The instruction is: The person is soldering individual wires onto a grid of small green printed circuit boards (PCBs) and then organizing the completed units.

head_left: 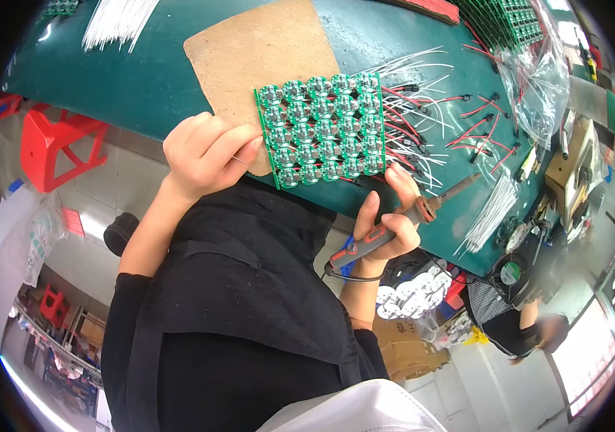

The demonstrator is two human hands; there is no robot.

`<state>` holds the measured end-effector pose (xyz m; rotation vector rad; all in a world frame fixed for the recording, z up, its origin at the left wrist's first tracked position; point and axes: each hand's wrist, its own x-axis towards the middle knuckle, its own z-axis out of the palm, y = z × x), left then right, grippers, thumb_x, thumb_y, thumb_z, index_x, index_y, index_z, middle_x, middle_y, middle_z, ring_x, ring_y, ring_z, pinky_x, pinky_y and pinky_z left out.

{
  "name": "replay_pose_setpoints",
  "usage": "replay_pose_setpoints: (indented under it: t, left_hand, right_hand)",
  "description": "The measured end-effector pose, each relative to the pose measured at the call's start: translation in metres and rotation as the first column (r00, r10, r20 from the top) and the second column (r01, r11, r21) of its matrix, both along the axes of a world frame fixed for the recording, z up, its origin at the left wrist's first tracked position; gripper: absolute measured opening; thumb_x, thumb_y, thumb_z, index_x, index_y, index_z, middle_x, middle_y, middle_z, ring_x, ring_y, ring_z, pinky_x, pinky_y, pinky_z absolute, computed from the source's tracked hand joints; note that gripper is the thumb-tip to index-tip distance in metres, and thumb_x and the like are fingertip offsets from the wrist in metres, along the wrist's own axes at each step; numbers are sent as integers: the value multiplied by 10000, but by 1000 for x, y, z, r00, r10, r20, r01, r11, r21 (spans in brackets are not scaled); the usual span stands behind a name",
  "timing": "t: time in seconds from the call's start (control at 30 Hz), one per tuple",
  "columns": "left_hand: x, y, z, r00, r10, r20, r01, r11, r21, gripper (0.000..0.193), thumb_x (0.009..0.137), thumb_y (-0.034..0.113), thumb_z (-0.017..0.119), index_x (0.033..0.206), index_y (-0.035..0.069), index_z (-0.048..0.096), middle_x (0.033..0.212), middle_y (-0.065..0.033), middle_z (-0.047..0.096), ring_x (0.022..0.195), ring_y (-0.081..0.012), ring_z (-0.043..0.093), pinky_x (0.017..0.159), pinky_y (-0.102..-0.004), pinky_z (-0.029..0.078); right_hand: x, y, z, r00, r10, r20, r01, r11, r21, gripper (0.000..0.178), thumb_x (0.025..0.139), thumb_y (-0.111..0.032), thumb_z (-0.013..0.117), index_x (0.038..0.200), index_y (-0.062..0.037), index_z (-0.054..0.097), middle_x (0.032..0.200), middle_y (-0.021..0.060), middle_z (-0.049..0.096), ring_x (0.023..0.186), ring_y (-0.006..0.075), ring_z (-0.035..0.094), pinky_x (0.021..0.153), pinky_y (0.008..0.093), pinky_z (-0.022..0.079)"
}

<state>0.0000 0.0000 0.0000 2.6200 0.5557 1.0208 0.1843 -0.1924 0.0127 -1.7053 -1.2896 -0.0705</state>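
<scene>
A green panel of small round circuit boards [320, 129] is held up over the near edge of the bench, partly in front of a brown board [250, 54]. My left hand [210, 155] is closed, its fingertips pinching the panel's left edge. A thin pale strand shows by those fingers; I cannot make out what it is. My right hand [394, 223] grips a grey and orange soldering iron [372, 241], its metal tip pointing away to the upper right. One finger of that hand touches the panel's lower right corner. Red and white wires [405, 129] stick out behind the panel's right side.
White wire bundles [491, 216] lie right and at the far left. Red leads with black connectors [484, 137] are scattered on the green bench [135, 79]. A clear plastic bag [534, 93] sits at the far right. A red stool [52, 147] stands left; another person [509, 317] is at right.
</scene>
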Motion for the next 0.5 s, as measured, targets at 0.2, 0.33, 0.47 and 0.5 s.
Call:
replay_pose_setpoints:
  t: [0.2,0.33,0.47,0.5]
  left_hand:
    - [3,-2,-4,1000,17,19,-18,1000,19,115,730,139,771,812,129,691,664,2,536,520,-186,483,480,-302,397]
    - [4,-1,-2,1000,18,10,-18,999,26,110,727,133,769,803,127,691,656,2,531,511,-186,477,473,-302,391]
    - [3,-1,-1,1000,22,9,-22,999,27,107,725,128,768,803,127,694,648,1,523,508,-181,475,471,-300,386]
    - [3,-1,-1,1000,22,7,-22,999,28,107,725,128,768,803,127,694,648,1,523,508,-181,475,471,-300,386]
  right_hand:
    - [6,-1,-3,1000,9,-3,-9,1000,-5,364,911,-19,636,1008,-122,301,1051,247,631,996,427,645,908,530,516]
    - [4,-1,-3,1000,3,-19,-3,1000,1,370,905,-17,643,1007,-122,304,1046,244,632,991,426,647,906,530,518]
    - [3,-2,-2,1000,-2,-11,1,1000,-16,367,900,-13,646,1000,-124,311,1051,239,635,994,427,648,905,534,517]
    - [3,-2,-2,1000,-1,-13,1,1000,-15,367,900,-13,646,1000,-124,311,1051,239,635,994,427,648,905,534,517]
